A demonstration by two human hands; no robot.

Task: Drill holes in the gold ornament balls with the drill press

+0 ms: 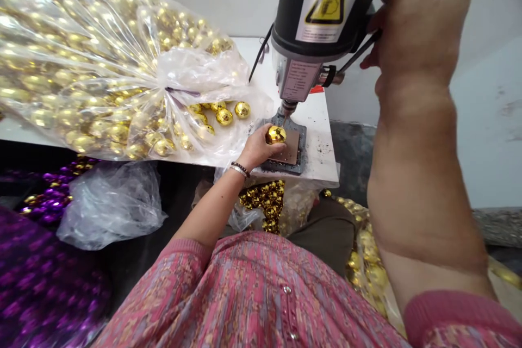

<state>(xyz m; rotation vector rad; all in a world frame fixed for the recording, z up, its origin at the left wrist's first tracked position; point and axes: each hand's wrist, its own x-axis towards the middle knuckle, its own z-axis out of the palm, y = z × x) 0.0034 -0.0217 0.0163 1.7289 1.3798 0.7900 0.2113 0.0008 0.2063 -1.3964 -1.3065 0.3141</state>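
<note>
My left hand [261, 147] grips a shiny gold ball [276, 134] over the base plate [285, 151] of a small bench drill press [296, 76]. The drill's thin bit [285, 118] comes down at the top of the ball; whether it touches cannot be made out. Raised at the right, my right hand [424, 16] is closed around the press's feed lever [359, 54], its fingers partly hidden behind the hand. A yellow warning label [326, 2] marks the black motor housing.
A big clear plastic bag of gold balls [81, 65] covers the table's left side, with loose gold balls [224, 116] at its mouth. Dark shavings lie on the white table [322, 119]. More gold balls [269, 201] fill a bag at my lap; purple balls [49, 277] lie lower left.
</note>
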